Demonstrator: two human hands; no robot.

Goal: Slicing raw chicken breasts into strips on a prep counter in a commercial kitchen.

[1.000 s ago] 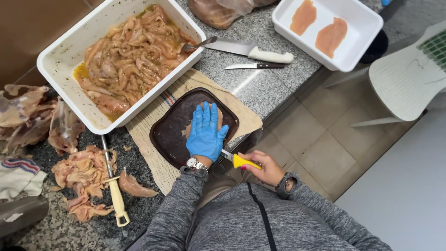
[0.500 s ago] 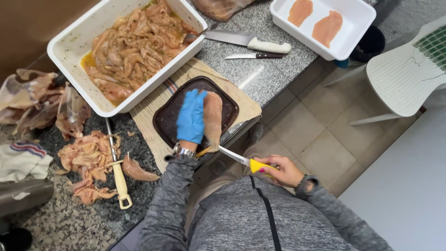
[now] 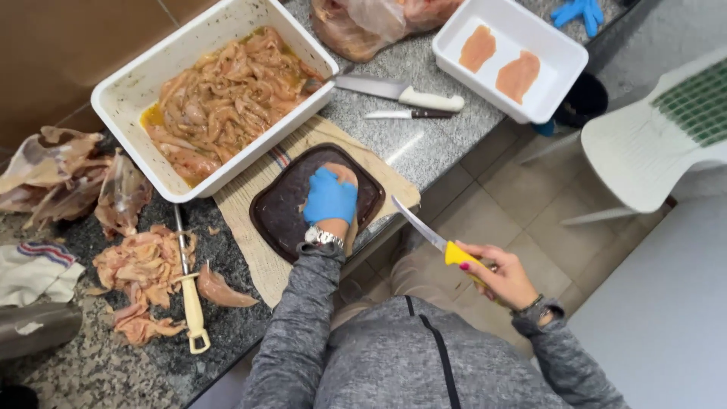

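Since half a second ago: chicken fillet lowered from upright back onto the dark cutting board; yellow-handled knife pulled away from the board, blade now lifted and angled up-left over the counter edge.

Left hand, in blue glove: lying over the fillet, fingers curled and together, pressing or gripping it against the board. Only the far end of the fillet showing beyond the glove. Whether clamped around it or merely resting on top: cannot tell.

Right hand, bare: closed firmly around the knife's yellow handle, holding it off the counter, above the floor tiles. Blade tip sitting near the board's right corner, not touching it.

Board resting on a woven burlap mat at the counter edge.

Standing just behind the board: large white tub of marinated chicken strips. Lying to its right: white-handled knife and, just in front of it, smaller dark-handled knife. Sitting farther right: white tray holding two flat fillets.

Lying left of the mat: sharpening steel with pale handle, touching a pile of chicken trimmings.
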